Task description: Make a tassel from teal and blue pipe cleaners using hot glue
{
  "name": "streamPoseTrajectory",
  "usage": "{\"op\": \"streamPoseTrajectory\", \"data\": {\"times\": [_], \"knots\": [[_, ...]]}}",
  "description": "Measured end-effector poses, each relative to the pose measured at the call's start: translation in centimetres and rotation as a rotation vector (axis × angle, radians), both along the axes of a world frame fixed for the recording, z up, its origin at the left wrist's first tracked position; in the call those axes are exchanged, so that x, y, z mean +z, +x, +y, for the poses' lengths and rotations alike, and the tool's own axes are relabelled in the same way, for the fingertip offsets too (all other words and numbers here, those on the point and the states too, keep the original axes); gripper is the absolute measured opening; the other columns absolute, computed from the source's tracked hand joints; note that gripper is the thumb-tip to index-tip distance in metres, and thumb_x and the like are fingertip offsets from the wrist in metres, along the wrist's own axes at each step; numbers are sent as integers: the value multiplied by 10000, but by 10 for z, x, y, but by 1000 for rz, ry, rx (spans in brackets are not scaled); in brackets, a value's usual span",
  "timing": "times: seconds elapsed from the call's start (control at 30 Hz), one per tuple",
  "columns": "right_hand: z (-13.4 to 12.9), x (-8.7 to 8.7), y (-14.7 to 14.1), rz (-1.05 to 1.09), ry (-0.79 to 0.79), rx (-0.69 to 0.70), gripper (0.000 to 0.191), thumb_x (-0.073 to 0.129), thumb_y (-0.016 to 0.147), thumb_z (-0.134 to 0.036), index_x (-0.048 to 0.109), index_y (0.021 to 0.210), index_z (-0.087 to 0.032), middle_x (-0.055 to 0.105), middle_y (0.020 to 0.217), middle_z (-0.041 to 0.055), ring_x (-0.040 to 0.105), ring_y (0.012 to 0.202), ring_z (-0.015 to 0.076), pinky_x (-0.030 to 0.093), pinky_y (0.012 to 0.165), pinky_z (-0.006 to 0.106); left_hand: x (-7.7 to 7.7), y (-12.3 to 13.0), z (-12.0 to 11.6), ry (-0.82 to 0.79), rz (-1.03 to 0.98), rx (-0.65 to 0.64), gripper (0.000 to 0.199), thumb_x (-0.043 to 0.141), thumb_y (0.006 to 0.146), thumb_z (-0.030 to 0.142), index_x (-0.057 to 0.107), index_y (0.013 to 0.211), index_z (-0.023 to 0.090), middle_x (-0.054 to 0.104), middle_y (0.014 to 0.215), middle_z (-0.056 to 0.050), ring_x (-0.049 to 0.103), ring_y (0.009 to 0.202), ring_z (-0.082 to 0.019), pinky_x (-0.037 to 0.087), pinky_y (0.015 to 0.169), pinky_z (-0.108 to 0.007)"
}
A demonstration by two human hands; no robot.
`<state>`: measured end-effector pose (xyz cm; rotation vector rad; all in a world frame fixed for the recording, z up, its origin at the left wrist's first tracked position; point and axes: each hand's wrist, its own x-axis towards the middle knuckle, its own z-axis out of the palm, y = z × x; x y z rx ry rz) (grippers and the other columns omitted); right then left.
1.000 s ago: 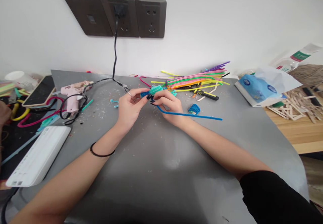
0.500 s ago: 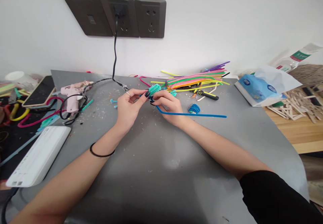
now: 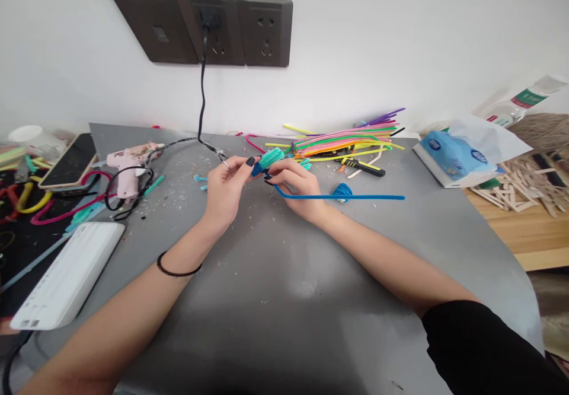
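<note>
White wall [image 3: 377, 45], fitted with dark socket plates [image 3: 264, 33], rises behind a smooth grey counter [image 3: 275, 324] strewn with small scraps. Above its far half, the left hand [image 3: 226, 196] has its fingers pinched on a fuzzy teal bundle with a blue base [image 3: 270, 158], which sits tilted between both hands. The right hand [image 3: 300, 190] appears to grip, with its fingertips, a straight blue pipe cleaner [image 3: 355, 197] where it bends beside that base; the long free end stretches rightward across the wrist. Another teal tuft [image 3: 305, 163] shows behind the right knuckles, and I cannot tell whether it joins the first. Beyond lies a small wound blue coil [image 3: 342, 190].

Winding the blue length around the base seems to be the step in hand. The next move probably calls for a steady left pinch while the right fingers guide the loose end snugly round.
</note>
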<state>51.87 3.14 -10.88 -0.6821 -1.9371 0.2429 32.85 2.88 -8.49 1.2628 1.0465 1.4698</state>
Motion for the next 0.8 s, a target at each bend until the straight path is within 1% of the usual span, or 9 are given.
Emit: {"op": "streamPoseTrajectory", "data": {"times": [0.17,0.27,0.4,0.53,0.67,0.8], "knots": [[0,0,0,-2,28,2,268,500,1135,-238,698,955,-246,754,1111,84,722,1000,177,615,911,331,3,2,-1,-15,-18,23,442,971,728,581,807,893,206,817,937,-68,771,928,-243,680,906,-430],[0,1,-1,2,39,10,239,517,1123,-196,694,968,-237,754,1118,84,725,1014,176,607,915,325,7,3,-3,-36,-30,38,422,983,702,539,823,890,196,826,945,-72,770,922,-232,674,897,-399],[-1,2,0,39,51,47,206,543,1106,-154,688,988,-240,755,1129,82,732,1034,178,602,925,322,9,3,-3,-45,-35,30,383,980,695,492,838,899,200,833,945,-74,770,923,-231,675,906,-396],[-1,3,0,18,56,19,213,542,1116,-179,686,971,-241,759,1118,85,736,1020,179,608,910,321,9,2,-3,-30,-34,16,361,971,707,466,854,922,200,843,966,-84,783,948,-241,682,908,-397],[-1,4,0,27,58,29,207,551,1119,-187,688,973,-238,770,1117,84,746,1031,178,612,916,328,8,1,-3,-27,-1,4,388,959,735,478,853,973,191,849,1027,-101,789,998,-257,684,937,-415],[-1,5,0,29,35,35,196,552,1129,-216,689,990,-233,777,1118,91,759,1041,189,622,917,356,5,0,-2,-13,10,-3,457,954,747,521,838,1030,182,845,1084,-116,791,1035,-270,678,963,-429]]}}
